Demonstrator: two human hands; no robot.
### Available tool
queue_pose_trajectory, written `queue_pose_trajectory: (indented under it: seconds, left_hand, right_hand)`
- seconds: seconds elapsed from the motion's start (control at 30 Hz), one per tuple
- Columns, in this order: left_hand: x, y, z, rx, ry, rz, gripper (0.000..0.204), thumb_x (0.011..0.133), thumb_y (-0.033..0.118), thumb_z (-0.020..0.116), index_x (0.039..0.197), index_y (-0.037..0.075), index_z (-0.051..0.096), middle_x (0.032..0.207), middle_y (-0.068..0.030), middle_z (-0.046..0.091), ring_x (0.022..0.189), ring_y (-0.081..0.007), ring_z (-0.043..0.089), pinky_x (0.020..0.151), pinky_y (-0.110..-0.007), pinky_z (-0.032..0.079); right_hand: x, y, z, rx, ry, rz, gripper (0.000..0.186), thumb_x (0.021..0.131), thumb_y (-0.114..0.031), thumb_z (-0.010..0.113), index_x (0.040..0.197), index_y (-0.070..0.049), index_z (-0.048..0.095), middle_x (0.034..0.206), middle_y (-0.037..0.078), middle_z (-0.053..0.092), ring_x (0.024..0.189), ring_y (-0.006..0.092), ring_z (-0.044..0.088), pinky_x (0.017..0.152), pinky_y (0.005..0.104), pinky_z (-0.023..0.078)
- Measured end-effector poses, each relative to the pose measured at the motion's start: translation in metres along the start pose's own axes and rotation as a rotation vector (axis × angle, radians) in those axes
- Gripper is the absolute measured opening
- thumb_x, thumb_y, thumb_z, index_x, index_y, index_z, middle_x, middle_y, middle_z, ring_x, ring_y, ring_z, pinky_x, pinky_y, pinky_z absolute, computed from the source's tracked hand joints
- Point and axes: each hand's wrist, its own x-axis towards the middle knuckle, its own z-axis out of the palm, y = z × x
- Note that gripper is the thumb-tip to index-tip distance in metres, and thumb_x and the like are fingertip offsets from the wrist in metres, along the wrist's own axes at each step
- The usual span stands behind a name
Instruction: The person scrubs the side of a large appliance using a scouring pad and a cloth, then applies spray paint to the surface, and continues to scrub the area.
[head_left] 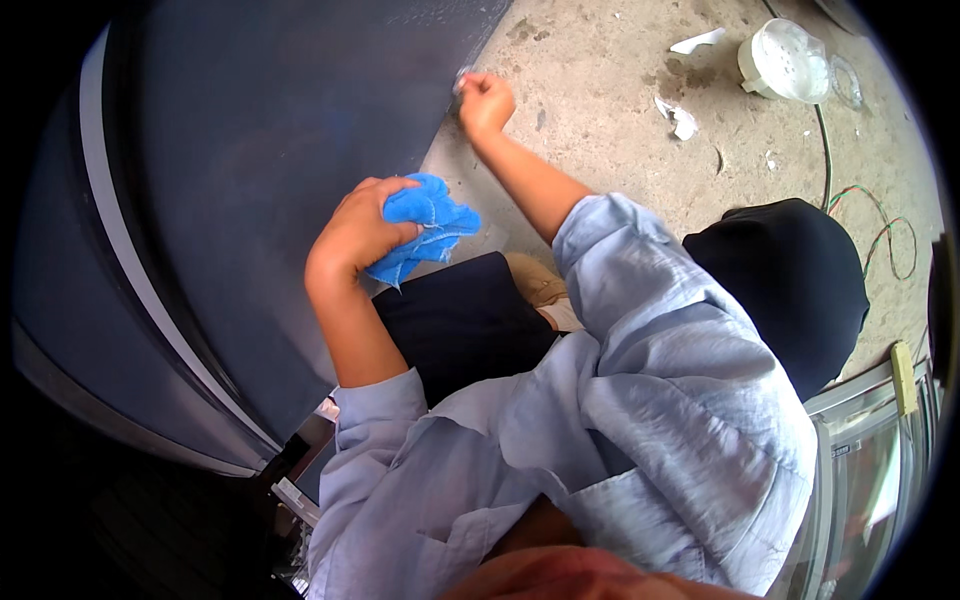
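Observation:
My left hand (355, 235) is closed round a crumpled blue cloth (440, 215). It is over the near part of a large dark grey panel (260, 150), close to the panel's right edge; I cannot tell if the cloth touches it. Farther off, my right hand (487, 103) reaches to that same edge with its fingers pinched together. A small pale bit shows at the fingertips, too small and blurred to name.
On the stained concrete floor (590, 90) lie white scraps (684, 122) and a white plastic tub (785, 65). A dark cable (825, 150) and a thin red-green cord (890, 225) run along the right. Metal-framed glass (850, 490) stands at lower right. My bent knees are below my hands.

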Motion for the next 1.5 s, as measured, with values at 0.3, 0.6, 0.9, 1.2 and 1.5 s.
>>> queue_pose_trajectory:
  seconds: [0.3,0.6,0.9,1.2,1.5]
  left_hand:
    - [-0.007,0.001,0.000,-0.024,0.054,0.064,0.060,0.068,0.013,0.077,0.126,0.012,0.063,0.117,-0.0135,0.060,0.108,-0.0327,0.060,0.093,-0.039,0.049]
    - [0.000,0.002,-0.002,-0.010,0.049,-0.003,0.059,0.068,0.013,0.077,0.126,0.012,0.063,0.113,-0.0131,0.059,0.106,-0.0323,0.060,0.092,-0.039,0.049]
    - [0.002,0.009,-0.003,-0.026,0.016,0.023,0.061,0.068,0.014,0.078,0.127,0.012,0.063,0.115,-0.0133,0.060,0.110,-0.0327,0.059,0.093,-0.039,0.048]
    - [0.001,0.001,0.000,0.040,0.022,0.006,0.061,0.069,0.015,0.079,0.127,0.012,0.062,0.118,-0.0146,0.060,0.111,-0.0336,0.059,0.095,-0.039,0.048]
    - [0.003,0.001,0.000,-0.026,0.022,-0.014,0.060,0.068,0.014,0.078,0.126,0.011,0.063,0.120,-0.0144,0.060,0.112,-0.0339,0.058,0.096,-0.039,0.048]
  right_hand:
    - [0.038,-0.021,-0.003,0.185,0.053,0.083,0.007,0.081,-0.009,0.074,0.086,-0.004,0.075,0.083,0.010,0.074,0.076,0.0163,0.068,0.074,0.0300,0.052]
    - [0.004,-0.016,-0.002,0.078,-0.041,0.139,0.008,0.080,-0.009,0.073,0.088,-0.006,0.075,0.087,0.010,0.073,0.081,0.0184,0.069,0.078,0.0309,0.052]
    - [-0.017,-0.015,-0.001,0.107,-0.059,0.267,0.004,0.081,-0.009,0.073,0.084,-0.006,0.075,0.084,0.008,0.074,0.080,0.0157,0.068,0.079,0.0291,0.052]
    - [0.029,-0.043,-0.008,0.171,0.058,0.130,0.008,0.082,-0.008,0.072,0.090,-0.005,0.073,0.090,0.011,0.071,0.089,0.0218,0.066,0.085,0.0323,0.050]
    - [0.078,-0.044,-0.005,0.130,0.096,-0.082,0.006,0.082,-0.005,0.072,0.085,0.000,0.073,0.085,0.012,0.073,0.085,0.0175,0.068,0.079,0.0307,0.051]
